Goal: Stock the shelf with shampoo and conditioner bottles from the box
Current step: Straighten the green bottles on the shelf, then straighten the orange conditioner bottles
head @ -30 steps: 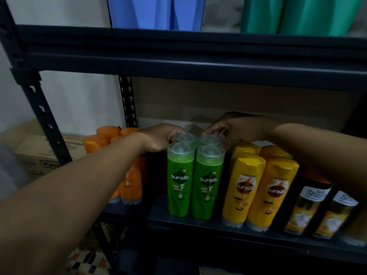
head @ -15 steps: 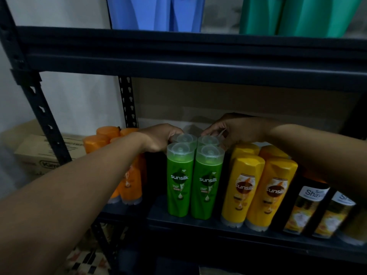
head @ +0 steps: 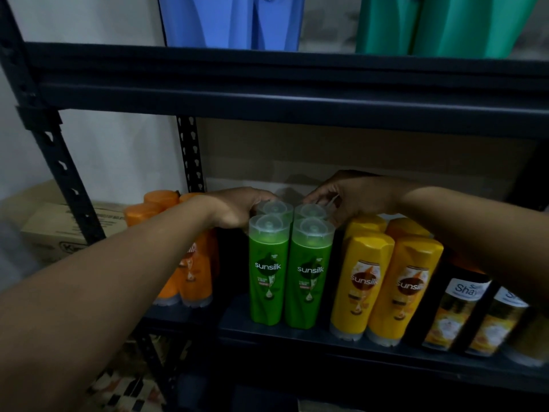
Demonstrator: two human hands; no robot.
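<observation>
Several green Sunsilk bottles (head: 269, 272) with clear caps stand in two rows on the dark metal shelf (head: 297, 337). My left hand (head: 237, 208) curls round the cap of the rear left green bottle (head: 274, 208). My right hand (head: 350, 197) reaches in from the right, fingers curled at the cap of the rear right green bottle (head: 310, 211). Orange bottles (head: 196, 272) stand to the left and yellow Sunsilk bottles (head: 359, 281) to the right of the green ones. The source box is out of view.
Dark bottles with white and yellow labels (head: 457, 310) fill the shelf's right end. Blue (head: 231, 19) and green (head: 439, 22) containers sit on the shelf above. A cardboard carton (head: 59, 224) lies behind the left upright (head: 56, 162). Brown board backs the shelf.
Almost nothing differs; both hands stay at the caps of the rear green bottles, and the view has shifted only slightly.
</observation>
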